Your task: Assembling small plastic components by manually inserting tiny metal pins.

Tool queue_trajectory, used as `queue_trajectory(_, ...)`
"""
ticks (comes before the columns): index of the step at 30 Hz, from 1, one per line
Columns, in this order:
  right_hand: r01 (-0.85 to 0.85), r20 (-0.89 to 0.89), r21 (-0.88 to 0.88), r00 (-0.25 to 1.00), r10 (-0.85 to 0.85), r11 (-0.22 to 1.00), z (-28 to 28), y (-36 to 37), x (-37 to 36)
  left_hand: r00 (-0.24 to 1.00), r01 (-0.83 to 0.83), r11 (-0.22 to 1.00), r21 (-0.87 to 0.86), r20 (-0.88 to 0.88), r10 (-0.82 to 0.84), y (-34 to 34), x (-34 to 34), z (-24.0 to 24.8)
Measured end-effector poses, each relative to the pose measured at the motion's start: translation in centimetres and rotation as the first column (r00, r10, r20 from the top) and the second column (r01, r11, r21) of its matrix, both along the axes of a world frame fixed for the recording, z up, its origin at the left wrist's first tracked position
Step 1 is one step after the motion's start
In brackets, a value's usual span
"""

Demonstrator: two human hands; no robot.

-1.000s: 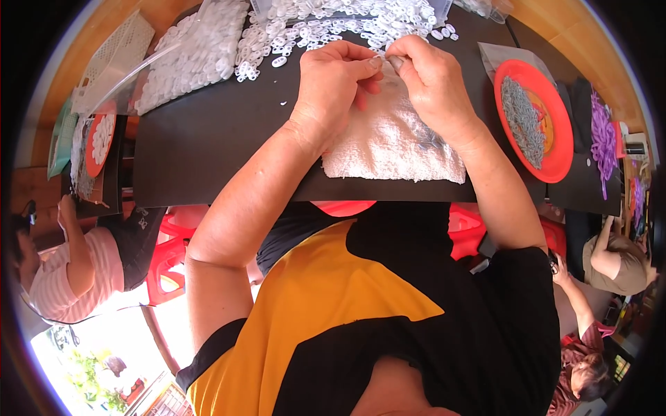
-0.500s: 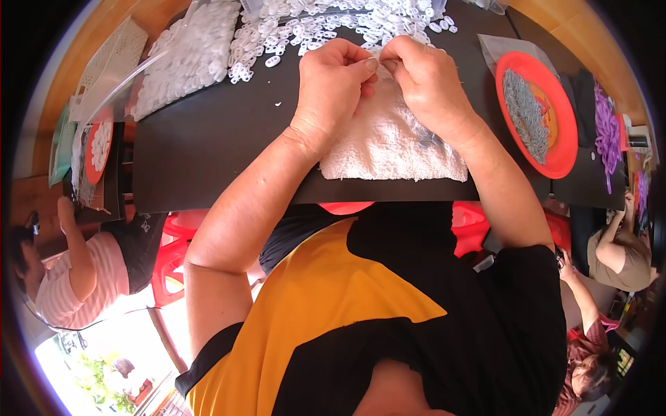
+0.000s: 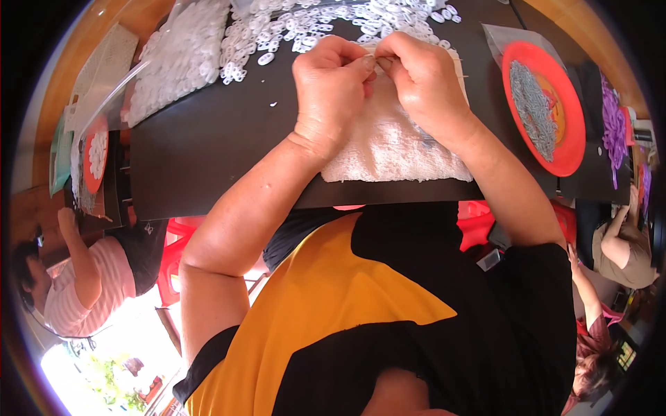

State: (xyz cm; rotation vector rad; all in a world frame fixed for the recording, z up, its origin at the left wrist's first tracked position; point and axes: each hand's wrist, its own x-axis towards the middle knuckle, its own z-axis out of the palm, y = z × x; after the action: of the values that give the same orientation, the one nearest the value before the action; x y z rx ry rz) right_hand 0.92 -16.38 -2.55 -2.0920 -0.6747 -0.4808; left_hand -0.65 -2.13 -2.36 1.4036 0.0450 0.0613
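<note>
My left hand [image 3: 326,87] and my right hand [image 3: 429,83] meet fingertip to fingertip above a white towel [image 3: 395,161]. Both are closed in a pinch. Something small sits between the fingertips, too hidden to make out. The towel lies folded on the dark table, near its front edge. Partly covered by my right wrist, a few small grey pieces [image 3: 424,136] rest on it. Just beyond my hands spreads a loose heap of small white oval plastic pieces with holes [image 3: 305,29].
A clear bag of white pieces [image 3: 173,66] lies at the far left. On the right, a red dish [image 3: 573,158] holds many thin grey metal pieces [image 3: 531,104], with purple strips [image 3: 614,125] beyond. Other people sit left [image 3: 90,277] and right [image 3: 617,249].
The view has shifted slightly, so the dish and bag appear in slightly different places. My hands stay pinched together over the towel, with only small finger movement.
</note>
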Motion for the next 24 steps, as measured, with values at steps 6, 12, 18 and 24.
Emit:
queue_trajectory(6, -0.028, -0.062, 0.062, 0.998, 0.031, 0.998, 0.1, -0.2, -0.1, 1.0, -0.006, 1.0, 0.006, -0.022, 0.006, -0.3, 0.4, -0.7)
queue_trajectory(12, 0.005, -0.497, 0.376, 0.845, 0.197, 0.927, 2.7, -0.9, 0.2, 0.999, -0.041, 0.985, -0.17, 0.012, 0.044, 0.3, 0.0, -0.2)
queue_trajectory(18, -0.151, -0.328, 0.207, 0.92, 0.214, 0.967, 6.3, 2.4, 3.3, 0.985, -0.056, 0.975, 0.217, 0.174, 0.018, 0.0, 1.1, -1.7)
queue_trajectory(24, -0.389, -0.143, -0.651, 0.906, 0.398, 0.652, 4.7, 12.2, 9.0, 0.912, -0.2, 0.942, 0.27, 0.404, 0.078, -1.1, 1.8, -3.5)
